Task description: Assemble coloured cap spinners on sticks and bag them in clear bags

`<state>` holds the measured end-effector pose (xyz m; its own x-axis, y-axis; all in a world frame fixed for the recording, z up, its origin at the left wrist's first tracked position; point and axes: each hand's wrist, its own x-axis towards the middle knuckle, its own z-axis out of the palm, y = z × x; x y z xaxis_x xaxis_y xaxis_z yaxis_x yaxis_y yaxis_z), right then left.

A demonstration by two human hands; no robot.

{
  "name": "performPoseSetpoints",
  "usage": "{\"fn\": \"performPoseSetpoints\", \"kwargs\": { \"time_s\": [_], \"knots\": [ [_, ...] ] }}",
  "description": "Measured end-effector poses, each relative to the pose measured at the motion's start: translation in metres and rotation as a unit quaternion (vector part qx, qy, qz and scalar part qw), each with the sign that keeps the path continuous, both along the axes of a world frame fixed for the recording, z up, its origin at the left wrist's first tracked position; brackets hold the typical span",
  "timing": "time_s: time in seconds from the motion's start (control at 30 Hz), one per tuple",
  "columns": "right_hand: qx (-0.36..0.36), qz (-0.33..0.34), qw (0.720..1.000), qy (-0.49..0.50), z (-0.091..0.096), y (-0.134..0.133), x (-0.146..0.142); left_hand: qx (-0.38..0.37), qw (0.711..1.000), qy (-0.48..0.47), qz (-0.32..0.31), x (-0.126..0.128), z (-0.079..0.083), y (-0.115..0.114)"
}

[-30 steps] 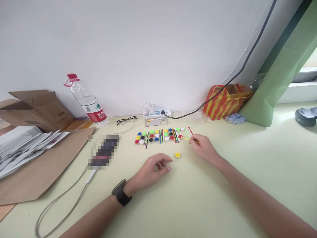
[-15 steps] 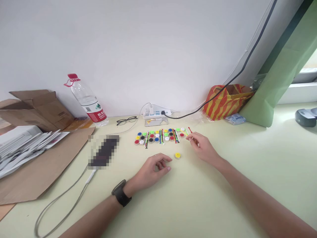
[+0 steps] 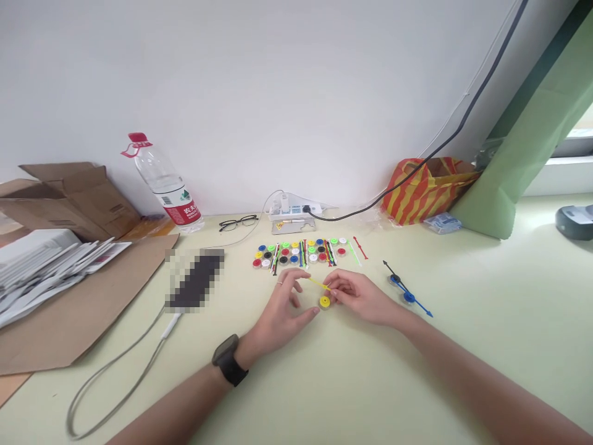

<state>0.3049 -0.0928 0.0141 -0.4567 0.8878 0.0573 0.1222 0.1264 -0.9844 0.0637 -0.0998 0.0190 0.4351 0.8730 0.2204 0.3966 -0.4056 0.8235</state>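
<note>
A small yellow disc point(image 3: 325, 301) lies on the pale green table point(image 3: 352, 377) between my two hands. My right hand point(image 3: 359, 295) pinches a thin yellow stick point(image 3: 319, 284) just above the disc. My left hand point(image 3: 283, 307), with a ring and a black wristwatch, rests beside the disc; its fingers are curled loosely and its thumb tip is near the disc. Behind lie rows of coloured discs and sticks point(image 3: 303, 252).
A blue stick with blue discs and a black-tipped piece point(image 3: 406, 289) lies to the right. Also here: a phone with cable point(image 3: 194, 279), glasses point(image 3: 238, 223), a power strip point(image 3: 291, 213), a water bottle point(image 3: 164, 183), cardboard and papers point(image 3: 60, 266), a striped bag point(image 3: 424, 188).
My right hand has come back from the rows to the yellow disc, carrying the yellow stick. My left hand has moved closer to the disc. The view has shifted a little.
</note>
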Motion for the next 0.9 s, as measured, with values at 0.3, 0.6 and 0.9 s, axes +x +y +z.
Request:
{"fn": "performPoseSetpoints", "kwargs": {
  "time_s": [0.3,0.6,0.9],
  "knots": [
    [-0.04,0.027,0.998,0.038,-0.0007,-0.0031,-0.0027,0.049,0.996,0.065,-0.045,-0.0059,-0.0017,0.0022],
    [-0.083,0.005,0.996,0.042,0.0047,-0.0058,-0.0073,0.068,0.993,0.055,-0.077,-0.0037,-0.0005,0.0033],
    [-0.092,-0.037,0.995,0.016,0.0048,-0.0054,-0.0086,0.071,0.991,0.059,-0.097,-0.0014,0.0061,0.002]
  ]
}}
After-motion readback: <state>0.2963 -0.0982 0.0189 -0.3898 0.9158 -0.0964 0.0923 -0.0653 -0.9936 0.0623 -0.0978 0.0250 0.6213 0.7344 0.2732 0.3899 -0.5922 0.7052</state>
